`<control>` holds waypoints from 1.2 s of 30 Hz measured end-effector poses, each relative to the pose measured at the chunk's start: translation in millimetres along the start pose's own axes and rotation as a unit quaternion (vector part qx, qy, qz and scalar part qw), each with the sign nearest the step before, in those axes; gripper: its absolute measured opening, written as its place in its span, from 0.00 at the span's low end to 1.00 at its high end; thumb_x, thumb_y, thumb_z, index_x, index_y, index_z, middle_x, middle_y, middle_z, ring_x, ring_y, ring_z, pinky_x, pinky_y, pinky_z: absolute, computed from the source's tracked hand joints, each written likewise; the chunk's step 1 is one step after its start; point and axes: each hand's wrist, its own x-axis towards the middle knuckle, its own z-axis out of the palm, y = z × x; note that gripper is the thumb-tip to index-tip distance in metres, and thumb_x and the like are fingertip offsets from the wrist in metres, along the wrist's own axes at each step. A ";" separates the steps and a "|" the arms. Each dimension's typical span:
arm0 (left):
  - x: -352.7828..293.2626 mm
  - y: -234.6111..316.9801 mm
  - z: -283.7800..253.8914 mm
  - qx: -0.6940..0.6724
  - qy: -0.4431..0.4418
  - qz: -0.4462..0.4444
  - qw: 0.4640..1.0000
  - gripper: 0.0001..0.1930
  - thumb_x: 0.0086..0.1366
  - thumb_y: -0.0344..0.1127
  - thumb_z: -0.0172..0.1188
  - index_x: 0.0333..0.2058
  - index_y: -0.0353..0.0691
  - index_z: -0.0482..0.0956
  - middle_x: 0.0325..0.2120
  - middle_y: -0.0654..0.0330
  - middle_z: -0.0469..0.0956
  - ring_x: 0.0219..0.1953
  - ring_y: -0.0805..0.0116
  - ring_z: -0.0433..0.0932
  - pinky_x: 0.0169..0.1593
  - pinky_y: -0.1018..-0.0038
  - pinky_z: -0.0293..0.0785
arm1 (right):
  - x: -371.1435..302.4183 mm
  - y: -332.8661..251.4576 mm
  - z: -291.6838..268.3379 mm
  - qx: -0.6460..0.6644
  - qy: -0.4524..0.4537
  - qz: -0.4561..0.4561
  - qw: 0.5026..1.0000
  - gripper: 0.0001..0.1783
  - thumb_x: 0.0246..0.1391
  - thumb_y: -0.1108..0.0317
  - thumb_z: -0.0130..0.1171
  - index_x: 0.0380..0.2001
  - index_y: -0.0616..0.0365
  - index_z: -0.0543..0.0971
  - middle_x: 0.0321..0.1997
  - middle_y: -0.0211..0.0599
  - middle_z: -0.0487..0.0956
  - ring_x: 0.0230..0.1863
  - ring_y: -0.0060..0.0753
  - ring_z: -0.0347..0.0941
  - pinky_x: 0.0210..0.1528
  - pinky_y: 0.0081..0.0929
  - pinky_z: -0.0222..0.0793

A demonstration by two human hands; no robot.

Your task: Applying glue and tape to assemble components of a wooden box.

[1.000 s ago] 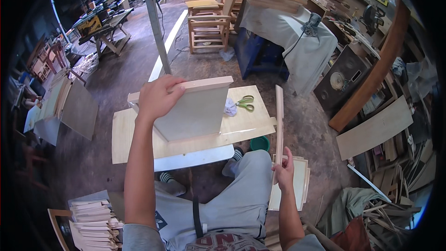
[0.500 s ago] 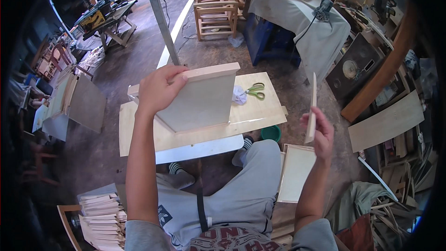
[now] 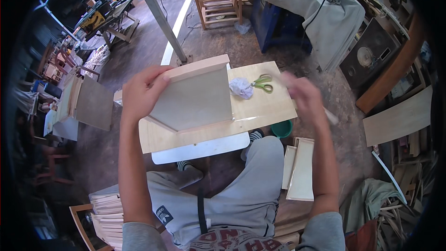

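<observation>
My left hand (image 3: 145,92) grips the top wooden edge of a shallow box-like frame with a grey panel (image 3: 195,95), its thumb on the near side. The frame stands tilted on edge on a pale plywood board (image 3: 260,112). My right hand (image 3: 305,96), smeared by motion, is over the board's right end, closed round a thin wooden strip (image 3: 331,116); only the strip's lower end shows plainly. Between the frame and this hand lie a crumpled white cloth (image 3: 241,88) and green-handled scissors (image 3: 264,83), whose blades I cannot make out.
A green bowl (image 3: 281,129) is on the floor beyond my knee. Flat wooden panels (image 3: 301,169) lie by my right leg, stacked wooden pieces (image 3: 108,218) at lower left. A metal post (image 3: 160,18), wooden chairs (image 3: 218,4) and a cloth-covered bench (image 3: 320,28) stand farther off.
My right hand has swung left and up toward the frame with the strip, which has turned from upright to slanting. The left hand keeps its grip on the frame, and the view has shifted slightly.
</observation>
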 end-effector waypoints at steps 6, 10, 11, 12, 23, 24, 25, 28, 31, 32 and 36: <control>8.5 -1.5 4.4 0.002 -0.002 0.002 1.000 0.17 0.67 0.47 0.59 0.47 0.46 0.87 0.39 0.59 0.86 0.41 0.63 0.84 0.48 0.72 0.76 | -55.3 90.3 136.6 -0.207 -0.206 -0.085 0.953 0.18 0.50 0.68 0.66 0.44 0.34 0.88 0.35 0.25 0.82 0.42 0.34 0.78 0.43 0.34 0.70; 8.0 -4.0 4.6 -0.029 -0.002 0.000 1.000 0.17 0.67 0.46 0.60 0.46 0.43 0.87 0.40 0.57 0.86 0.42 0.65 0.84 0.48 0.72 0.76 | -58.5 101.2 162.2 -0.253 -0.231 -0.078 0.936 0.17 0.51 0.67 0.64 0.43 0.33 0.88 0.34 0.25 0.82 0.43 0.31 0.77 0.45 0.34 0.69; 8.4 -4.7 5.9 -0.027 -0.004 -0.001 1.000 0.17 0.67 0.46 0.60 0.46 0.43 0.87 0.40 0.57 0.86 0.42 0.65 0.84 0.48 0.72 0.76 | -59.1 103.9 162.7 -0.252 -0.231 -0.070 0.937 0.16 0.52 0.67 0.63 0.43 0.33 0.88 0.33 0.25 0.81 0.43 0.31 0.77 0.45 0.35 0.69; 8.3 -5.4 7.0 -0.028 -0.002 0.003 1.000 0.16 0.67 0.45 0.60 0.46 0.43 0.87 0.40 0.57 0.86 0.42 0.64 0.84 0.48 0.72 0.76 | -59.9 105.5 164.2 -0.251 -0.232 -0.061 0.938 0.15 0.53 0.67 0.63 0.42 0.33 0.88 0.33 0.26 0.81 0.43 0.31 0.77 0.45 0.35 0.69; 6.8 -2.4 7.4 -0.019 0.009 0.021 1.000 0.16 0.66 0.44 0.60 0.46 0.42 0.87 0.39 0.56 0.86 0.42 0.62 0.84 0.48 0.71 0.76 | -62.2 110.9 175.5 -0.246 -0.236 -0.040 0.939 0.14 0.55 0.65 0.63 0.43 0.31 0.88 0.34 0.25 0.81 0.44 0.31 0.77 0.45 0.35 0.69; 6.7 -2.5 7.4 -0.019 0.010 0.023 1.000 0.16 0.66 0.44 0.60 0.45 0.41 0.87 0.39 0.56 0.86 0.42 0.62 0.84 0.48 0.71 0.76 | -62.0 111.1 176.1 -0.236 -0.236 -0.034 0.942 0.14 0.55 0.65 0.63 0.43 0.31 0.87 0.34 0.25 0.82 0.44 0.32 0.77 0.46 0.35 0.70; 6.5 -2.6 7.6 -0.018 0.012 0.024 0.999 0.16 0.66 0.44 0.60 0.45 0.41 0.87 0.39 0.56 0.86 0.42 0.61 0.84 0.48 0.71 0.76 | -61.9 111.2 176.9 -0.236 -0.236 -0.035 0.942 0.14 0.55 0.65 0.63 0.43 0.31 0.87 0.34 0.25 0.82 0.44 0.32 0.77 0.46 0.35 0.70; 6.5 -1.9 7.4 -0.018 0.013 0.022 1.000 0.16 0.66 0.44 0.60 0.45 0.41 0.87 0.39 0.56 0.86 0.42 0.61 0.84 0.48 0.71 0.76 | -62.8 110.9 179.0 -0.233 -0.242 -0.029 0.941 0.14 0.55 0.64 0.64 0.43 0.32 0.88 0.35 0.25 0.82 0.45 0.32 0.77 0.47 0.35 0.70; 6.5 -2.1 7.8 -0.017 0.016 0.026 0.999 0.16 0.66 0.44 0.60 0.45 0.41 0.87 0.39 0.56 0.86 0.42 0.61 0.84 0.48 0.71 0.76 | -63.9 111.3 180.3 -0.230 -0.247 -0.028 0.941 0.14 0.55 0.63 0.65 0.44 0.32 0.88 0.35 0.25 0.82 0.45 0.32 0.77 0.47 0.35 0.70; 6.4 -2.1 7.7 -0.016 0.016 0.025 0.999 0.16 0.66 0.44 0.60 0.45 0.41 0.87 0.39 0.56 0.86 0.42 0.61 0.84 0.48 0.71 0.76 | -64.0 111.5 181.0 -0.229 -0.248 -0.027 0.941 0.14 0.55 0.63 0.65 0.44 0.32 0.88 0.35 0.25 0.82 0.45 0.32 0.77 0.47 0.36 0.70; 7.5 -1.6 8.9 -0.012 0.016 0.018 1.000 0.16 0.66 0.44 0.60 0.45 0.41 0.87 0.39 0.56 0.86 0.42 0.61 0.84 0.48 0.71 0.76 | -66.5 115.6 184.7 -0.218 -0.255 -0.014 0.942 0.15 0.55 0.63 0.65 0.45 0.32 0.88 0.36 0.25 0.82 0.45 0.32 0.77 0.48 0.36 0.70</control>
